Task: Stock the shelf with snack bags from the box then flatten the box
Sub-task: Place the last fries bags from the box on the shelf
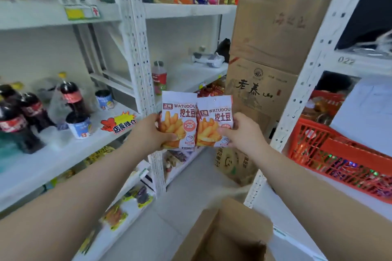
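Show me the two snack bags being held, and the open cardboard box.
snack bag with 20 badge [179, 121], head view, on its printed front.
second snack bag [215, 122], head view, on its printed front.
cardboard box [241, 224], head view, on its raised flap.

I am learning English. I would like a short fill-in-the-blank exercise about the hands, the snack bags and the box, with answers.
1. Each hand holds ____ snack bag: the left hand holds the left bag, the right hand the right bag.
2. The cardboard box below the arms is ____ at the top.
3. The cola bottles stand on a shelf on the person's ____ side.
Missing words: one; open; left.
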